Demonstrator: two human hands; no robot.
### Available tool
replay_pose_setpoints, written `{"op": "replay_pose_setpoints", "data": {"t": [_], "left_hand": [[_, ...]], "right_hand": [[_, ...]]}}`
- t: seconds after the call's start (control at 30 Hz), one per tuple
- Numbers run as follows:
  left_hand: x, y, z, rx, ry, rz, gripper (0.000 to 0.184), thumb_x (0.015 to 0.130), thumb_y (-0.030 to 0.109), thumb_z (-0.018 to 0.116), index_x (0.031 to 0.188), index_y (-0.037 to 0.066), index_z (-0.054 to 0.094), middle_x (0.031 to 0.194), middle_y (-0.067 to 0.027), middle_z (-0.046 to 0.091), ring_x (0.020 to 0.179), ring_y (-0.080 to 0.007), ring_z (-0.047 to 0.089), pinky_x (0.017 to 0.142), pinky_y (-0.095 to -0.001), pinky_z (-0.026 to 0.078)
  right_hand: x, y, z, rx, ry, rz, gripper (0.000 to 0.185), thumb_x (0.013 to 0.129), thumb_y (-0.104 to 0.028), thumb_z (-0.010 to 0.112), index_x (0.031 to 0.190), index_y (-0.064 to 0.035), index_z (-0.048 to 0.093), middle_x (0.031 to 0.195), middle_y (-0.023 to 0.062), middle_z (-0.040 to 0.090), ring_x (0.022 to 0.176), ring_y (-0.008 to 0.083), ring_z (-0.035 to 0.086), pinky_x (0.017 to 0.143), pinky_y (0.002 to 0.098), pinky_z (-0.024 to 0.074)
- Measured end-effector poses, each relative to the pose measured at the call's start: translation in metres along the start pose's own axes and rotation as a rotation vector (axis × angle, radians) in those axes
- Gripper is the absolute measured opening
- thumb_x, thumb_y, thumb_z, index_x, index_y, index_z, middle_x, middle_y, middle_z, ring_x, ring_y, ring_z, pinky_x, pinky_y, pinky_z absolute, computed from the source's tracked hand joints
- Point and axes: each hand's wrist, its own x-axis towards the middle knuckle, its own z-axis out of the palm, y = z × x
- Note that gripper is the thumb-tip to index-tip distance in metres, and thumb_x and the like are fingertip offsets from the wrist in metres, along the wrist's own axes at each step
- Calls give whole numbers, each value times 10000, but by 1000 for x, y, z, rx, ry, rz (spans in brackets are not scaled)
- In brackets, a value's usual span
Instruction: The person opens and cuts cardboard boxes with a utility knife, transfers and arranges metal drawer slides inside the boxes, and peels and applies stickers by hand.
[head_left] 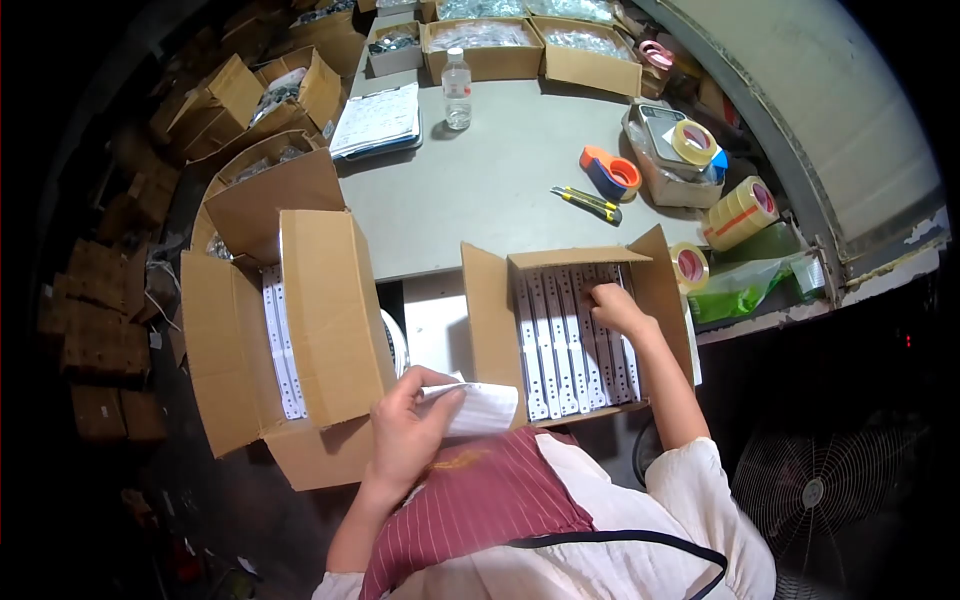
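My left hand (412, 425) is closed on folded sheets of white printed paper (482, 408), pinched between thumb and fingers in front of my apron. My right hand (615, 308) reaches into the open cardboard box (492, 330) on the right, its fingers bent at the far ends of the upright metal strips. Several of these long pale strips (553, 345) with holes stand side by side there. Whatever my right fingertips grip is hidden. Another open carton (340, 310) stands left of my left hand, with similar perforated strips (284, 345) inside.
Beyond the boxes lies a grey table (480, 195) with a water bottle (457, 90), clipboard (378, 122), utility knife (588, 204) and orange tape dispenser (611, 173). Tape rolls (740, 212) sit at the right edge. A fan (812, 493) stands at lower right.
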Motion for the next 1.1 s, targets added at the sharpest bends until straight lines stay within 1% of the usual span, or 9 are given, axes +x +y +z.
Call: {"op": "replay_pose_setpoints", "data": {"t": [0.2,0.3,0.33,0.43,0.6,0.73,0.87,0.97,1.1], "left_hand": [[0,0,-1,-20,-7,-14,93,890,-13,698,961,-35,642,907,-69,703,847,-104,655,747,-246,543],[-2,4,-4,-19,-3,-26,104,891,2,701,970,-27,640,901,-62,696,854,-101,647,763,-251,535],[-3,3,-5,-20,0,-33,108,892,10,702,973,-25,639,902,-62,694,860,-102,645,769,-254,532],[-2,3,-5,-30,-11,-49,119,900,33,701,985,-20,637,917,-63,688,878,-109,641,787,-262,527],[0,8,0,-104,-55,-40,134,920,57,686,1016,-16,628,976,-73,680,904,-125,641,806,-265,524],[2,1,0,-131,-83,-51,142,927,66,679,1034,-12,627,996,-73,677,918,-127,639,814,-268,523],[2,7,4,-58,-93,-82,137,931,63,675,1035,-14,631,973,-71,684,912,-116,636,815,-270,524],[5,6,8,-21,-99,-65,136,927,58,681,1029,-19,636,946,-63,688,881,-101,629,785,-258,524],[5,6,7,-1,-114,-48,136,925,52,681,1030,-21,635,938,-57,682,862,-96,626,758,-243,523]], "right_hand": [[2,-12,-9,-352,57,141,131,716,-114,643,761,-10,710,793,221,682,781,394,680,719,493,549],[5,35,1,28,244,72,247,718,-63,602,932,21,691,847,264,672,858,435,658,777,494,534],[1,29,-8,79,164,62,280,715,-35,575,975,18,667,876,283,663,891,449,643,802,498,520],[-4,17,-12,39,8,47,246,715,-31,578,943,10,658,867,284,658,885,445,644,793,503,516],[-8,10,-5,-283,69,4,117,726,-99,669,724,16,643,798,217,674,808,404,666,758,489,543],[-9,-23,-28,-233,211,127,179,785,-161,705,817,0,632,807,195,675,787,388,668,703,485,538],[-33,-144,-81,576,84,-233,157,872,-136,712,926,-12,632,826,124,641,747,220,646,670,331,523],[-52,-197,-94,564,1,-569,177,889,-128,697,997,-16,614,923,122,626,860,284,633,756,358,512],[-58,-221,-94,502,-79,-601,187,883,-142,665,1010,-26,592,925,157,610,877,366,615,735,443,503]]}}
